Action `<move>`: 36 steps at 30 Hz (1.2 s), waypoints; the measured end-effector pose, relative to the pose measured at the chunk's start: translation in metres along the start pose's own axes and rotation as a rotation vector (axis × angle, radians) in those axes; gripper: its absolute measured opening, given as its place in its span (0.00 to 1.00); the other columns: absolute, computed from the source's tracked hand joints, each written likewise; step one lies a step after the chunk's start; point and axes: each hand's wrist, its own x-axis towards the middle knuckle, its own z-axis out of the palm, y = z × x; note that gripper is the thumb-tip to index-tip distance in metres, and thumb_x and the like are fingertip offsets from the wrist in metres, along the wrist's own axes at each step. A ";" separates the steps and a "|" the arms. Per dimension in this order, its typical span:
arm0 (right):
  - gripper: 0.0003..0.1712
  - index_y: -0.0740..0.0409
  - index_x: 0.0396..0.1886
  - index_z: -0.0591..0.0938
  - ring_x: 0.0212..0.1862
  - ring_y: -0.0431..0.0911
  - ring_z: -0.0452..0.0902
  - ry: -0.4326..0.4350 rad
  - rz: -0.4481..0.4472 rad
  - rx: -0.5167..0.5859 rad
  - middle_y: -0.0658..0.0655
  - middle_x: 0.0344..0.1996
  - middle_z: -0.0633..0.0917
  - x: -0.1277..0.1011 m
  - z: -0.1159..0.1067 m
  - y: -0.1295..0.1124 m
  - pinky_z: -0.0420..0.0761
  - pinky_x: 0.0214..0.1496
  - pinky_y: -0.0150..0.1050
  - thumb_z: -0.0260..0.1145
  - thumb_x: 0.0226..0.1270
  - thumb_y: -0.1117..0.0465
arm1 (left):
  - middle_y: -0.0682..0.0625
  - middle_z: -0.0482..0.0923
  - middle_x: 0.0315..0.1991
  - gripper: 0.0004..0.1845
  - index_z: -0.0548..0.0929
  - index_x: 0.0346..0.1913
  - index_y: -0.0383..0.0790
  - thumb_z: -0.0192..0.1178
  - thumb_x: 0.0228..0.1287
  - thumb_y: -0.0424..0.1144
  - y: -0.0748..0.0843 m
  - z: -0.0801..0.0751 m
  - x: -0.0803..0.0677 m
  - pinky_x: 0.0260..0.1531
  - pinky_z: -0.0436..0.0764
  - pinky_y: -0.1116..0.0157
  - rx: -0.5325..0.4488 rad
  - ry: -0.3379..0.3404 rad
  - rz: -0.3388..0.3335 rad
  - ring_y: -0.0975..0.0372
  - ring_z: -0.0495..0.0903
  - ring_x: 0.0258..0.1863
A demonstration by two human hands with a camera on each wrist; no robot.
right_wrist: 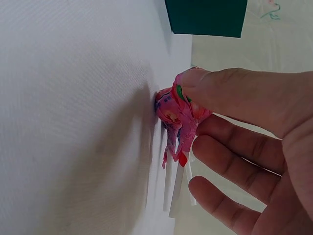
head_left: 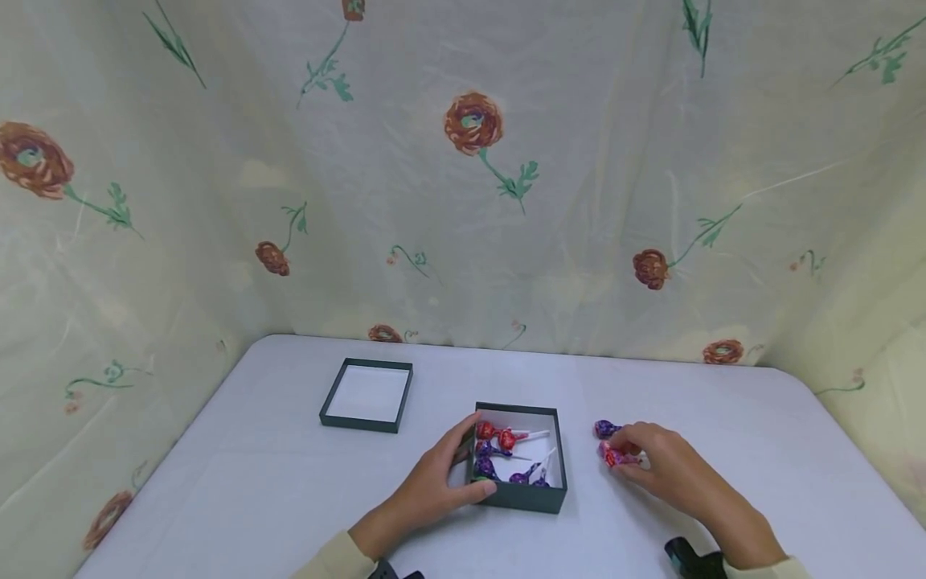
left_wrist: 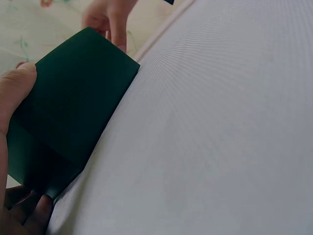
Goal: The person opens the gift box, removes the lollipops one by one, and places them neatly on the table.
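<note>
**A:** While the dark green box [head_left: 522, 492] is being steadied near the middle of the white table [head_left: 239, 474], how is the left hand [head_left: 434, 482] placed on it?

**B:** It's wrapped round the box's 9 o'clock wall. The thumb is laid along the top edge and the fingers are curled in against the near corner, so the box is gripped. In the left wrist view the green side [left_wrist: 68, 112] is seen pressed between thumb and fingers, flat on the table.

**A:** And what's kept inside the box?

**B:** Wrapped lollipops, red ones [head_left: 499, 437] toward 12 o'clock and purple ones [head_left: 486, 465] toward 6 o'clock, with white sticks pointed off to 3 o'clock. An exact count can't be made out.

**A:** The right hand [head_left: 669, 466]?

**B:** It's laid on the table at 3 o'clock of the box, a little apart from it. A pink-red lollipop [head_left: 612, 457] is pinched there; in the right wrist view its wrapper [right_wrist: 178, 115] is held down under the thumb, with the other fingers loosely curled below the white sticks. More than one stick is seen there, though how many lollipops are held can't be told.

**A:** Anything else nearby?

**B:** A purple lollipop [head_left: 606, 429] is left lying on the table just beside that hand, at about 11 o'clock of it. The box's lid [head_left: 367, 395] is lying open side up at 10 o'clock of the box, well apart. A floral curtain [head_left: 470, 161] is hung behind the table.
</note>
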 end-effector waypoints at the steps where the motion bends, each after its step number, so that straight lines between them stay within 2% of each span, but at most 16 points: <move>1: 0.14 0.53 0.39 0.84 0.38 0.41 0.79 0.001 0.003 -0.003 0.45 0.34 0.84 0.000 0.000 0.000 0.83 0.44 0.43 0.76 0.51 0.65 | 0.57 0.53 0.75 0.47 0.52 0.76 0.59 0.66 0.58 0.56 0.000 0.000 0.000 0.66 0.65 0.58 0.000 0.000 -0.001 0.58 0.55 0.73; 12: 0.13 0.52 0.37 0.84 0.40 0.43 0.79 -0.022 0.060 -0.001 0.47 0.34 0.83 0.002 0.002 -0.003 0.83 0.47 0.47 0.76 0.51 0.65 | 0.57 0.53 0.75 0.47 0.52 0.76 0.59 0.66 0.57 0.57 0.000 -0.001 0.000 0.67 0.64 0.56 0.006 -0.001 -0.004 0.58 0.55 0.73; 21: 0.14 0.52 0.36 0.85 0.38 0.42 0.76 0.001 0.002 -0.042 0.46 0.32 0.81 0.000 0.006 0.000 0.81 0.45 0.46 0.77 0.49 0.64 | 0.56 0.53 0.75 0.47 0.52 0.76 0.60 0.66 0.57 0.57 -0.001 0.000 0.000 0.67 0.64 0.56 0.003 -0.003 -0.003 0.58 0.56 0.72; 27: 0.14 0.52 0.36 0.84 0.38 0.43 0.76 0.007 0.001 -0.050 0.46 0.32 0.81 0.000 0.007 -0.002 0.81 0.45 0.46 0.77 0.48 0.65 | 0.57 0.53 0.75 0.47 0.52 0.76 0.61 0.66 0.57 0.57 0.000 0.000 0.000 0.67 0.65 0.56 0.009 0.000 -0.014 0.58 0.56 0.72; 36: 0.15 0.52 0.37 0.85 0.39 0.43 0.76 -0.009 0.049 -0.052 0.47 0.33 0.82 0.001 0.010 -0.003 0.82 0.47 0.47 0.77 0.48 0.65 | 0.57 0.53 0.75 0.47 0.52 0.75 0.61 0.66 0.57 0.58 0.000 0.000 0.000 0.67 0.65 0.55 0.015 0.001 -0.016 0.58 0.56 0.72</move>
